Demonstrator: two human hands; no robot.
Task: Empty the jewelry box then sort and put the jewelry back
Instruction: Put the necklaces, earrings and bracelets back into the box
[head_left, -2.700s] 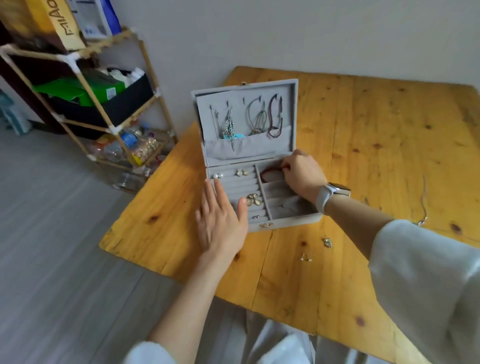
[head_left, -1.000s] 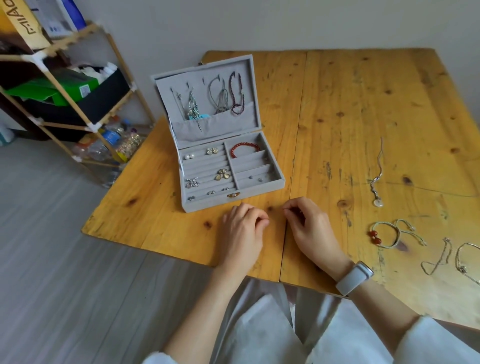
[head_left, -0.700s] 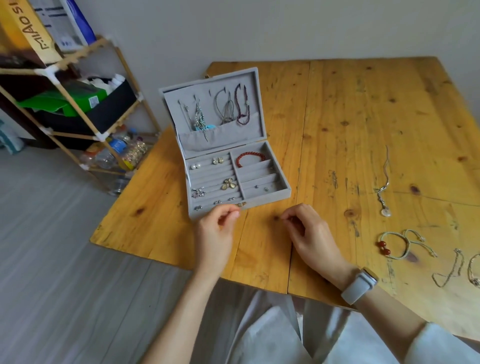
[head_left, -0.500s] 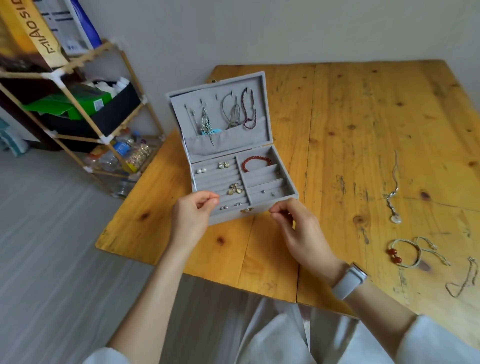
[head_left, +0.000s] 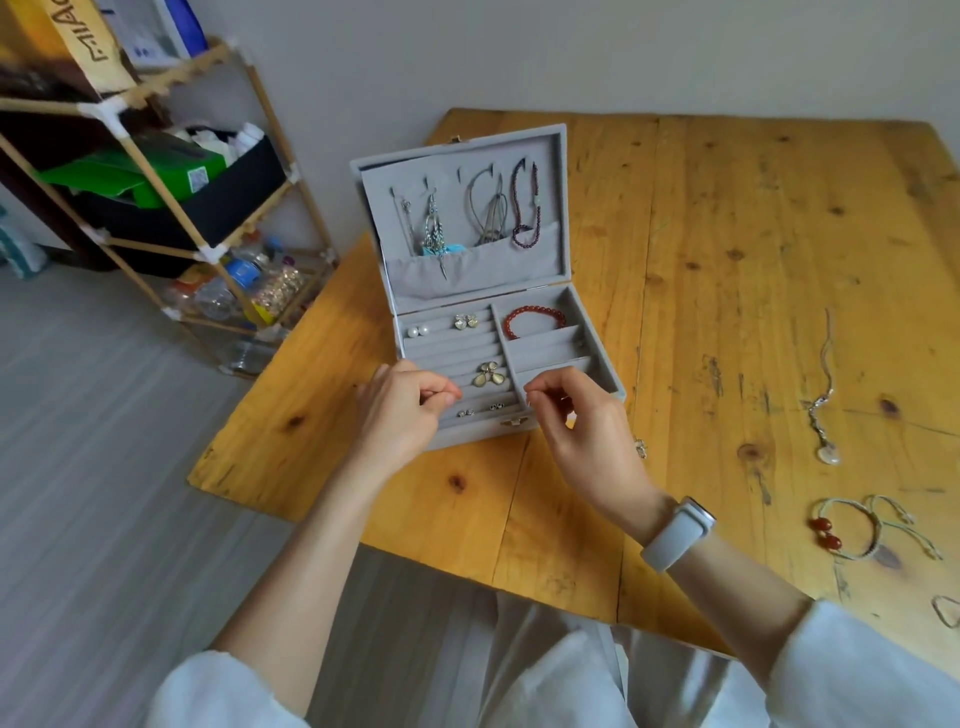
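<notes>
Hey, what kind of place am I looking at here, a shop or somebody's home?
Most likely a room in a home: a worn wooden table against a plain wall, a cluttered storage shelf holding boxes and bottles, and a personal jewelry box being sorted.

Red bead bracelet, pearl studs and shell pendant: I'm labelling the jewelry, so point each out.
Red bead bracelet (head_left: 533, 318), head view, bead strand in the box.
Pearl studs (head_left: 418, 331), head view, the pearls.
Shell pendant (head_left: 825, 454), head view, shell on the table.

Bare table (head_left: 727, 260) right of the jewelry box (head_left: 597, 358) — upright lid (head_left: 550, 156) blocks behind.
</notes>
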